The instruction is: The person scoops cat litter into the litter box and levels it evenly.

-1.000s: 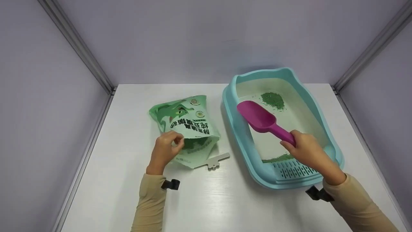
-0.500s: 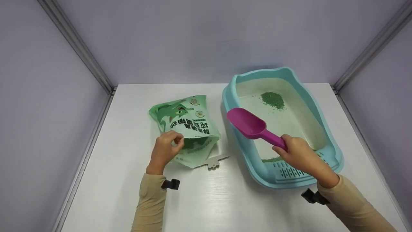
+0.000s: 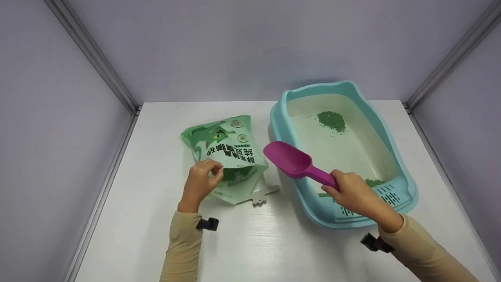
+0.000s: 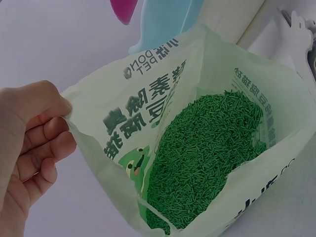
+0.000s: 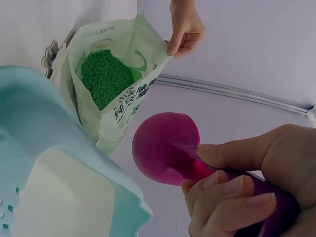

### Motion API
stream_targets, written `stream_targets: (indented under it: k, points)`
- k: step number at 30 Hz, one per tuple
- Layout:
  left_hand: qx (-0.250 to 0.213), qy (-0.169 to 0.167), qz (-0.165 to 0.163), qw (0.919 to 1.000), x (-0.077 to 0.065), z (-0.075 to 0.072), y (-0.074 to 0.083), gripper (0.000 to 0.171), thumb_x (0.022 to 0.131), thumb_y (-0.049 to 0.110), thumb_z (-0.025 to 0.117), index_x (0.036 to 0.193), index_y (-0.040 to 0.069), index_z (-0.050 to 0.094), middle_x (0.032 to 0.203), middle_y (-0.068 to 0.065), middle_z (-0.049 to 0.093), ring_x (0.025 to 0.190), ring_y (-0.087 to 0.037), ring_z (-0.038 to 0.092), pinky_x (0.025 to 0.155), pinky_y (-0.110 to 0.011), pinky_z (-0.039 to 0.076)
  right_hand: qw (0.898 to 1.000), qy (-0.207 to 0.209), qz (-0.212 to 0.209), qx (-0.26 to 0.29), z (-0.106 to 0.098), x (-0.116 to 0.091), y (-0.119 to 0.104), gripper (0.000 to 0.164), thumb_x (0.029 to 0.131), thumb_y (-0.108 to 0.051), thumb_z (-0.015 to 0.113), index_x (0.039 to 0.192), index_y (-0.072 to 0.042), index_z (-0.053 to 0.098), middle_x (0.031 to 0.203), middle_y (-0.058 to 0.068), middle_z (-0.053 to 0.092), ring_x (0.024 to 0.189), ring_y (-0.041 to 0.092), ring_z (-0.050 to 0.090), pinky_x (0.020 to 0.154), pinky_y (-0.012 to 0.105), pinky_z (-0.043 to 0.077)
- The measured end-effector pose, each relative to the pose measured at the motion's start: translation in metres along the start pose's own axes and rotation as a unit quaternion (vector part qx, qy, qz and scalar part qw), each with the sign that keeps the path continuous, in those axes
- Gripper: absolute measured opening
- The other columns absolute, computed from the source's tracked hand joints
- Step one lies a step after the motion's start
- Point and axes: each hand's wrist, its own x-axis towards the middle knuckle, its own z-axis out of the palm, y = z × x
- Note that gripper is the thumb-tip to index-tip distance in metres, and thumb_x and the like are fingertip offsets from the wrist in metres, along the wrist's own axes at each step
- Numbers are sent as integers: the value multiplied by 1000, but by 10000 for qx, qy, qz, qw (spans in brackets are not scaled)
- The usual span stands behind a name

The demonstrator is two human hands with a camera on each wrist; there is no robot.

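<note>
My left hand (image 3: 201, 182) pinches the upper edge of an open bag of cat litter (image 3: 227, 143) between thumb and forefinger, holding its mouth apart. Green litter pellets (image 4: 207, 148) fill much of the bag in the left wrist view. In my right hand (image 3: 354, 194) is a magenta scoop (image 3: 289, 158), gripped by its handle. Its bowl looks bare and hangs over the left rim of a blue litter box (image 3: 283, 117), close to the bag. Inside the box lies a small pile of green pellets (image 3: 332, 121), with more along the slotted front ledge.
A flat grey piece with a scalloped edge (image 3: 259, 197) lies on the white table (image 3: 250, 243), partly under the bag's mouth. Pale walls (image 3: 250, 51) enclose the table at the back and both sides.
My right hand has carried the scoop left and toward me, from over the box's interior to its left rim near the bag. My left hand and the bag have stayed put.
</note>
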Motion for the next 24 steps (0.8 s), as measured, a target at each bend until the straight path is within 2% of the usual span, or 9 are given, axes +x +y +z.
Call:
stream_targets:
  k: [8, 24]
  points:
    - [-30, 144, 160, 9998, -1, 1, -1, 7, 82, 1, 69, 78, 6, 68, 69, -5, 64, 63, -14, 59, 60, -27, 51, 9998, -16, -160, 75, 6, -3, -5, 18, 88, -13, 67, 88, 1, 57, 61, 4, 48, 54, 10, 40, 50, 20, 33]
    - [-40, 130, 147, 9998, 1, 0, 0, 7, 82, -1, 68, 78, 6, 69, 69, -6, 64, 63, -15, 60, 59, -28, 52, 9991, -267, -339, 20, 20, -3, -11, 16, 86, -10, 67, 84, 1, 56, 59, 4, 45, 53, 10, 38, 49, 17, 32]
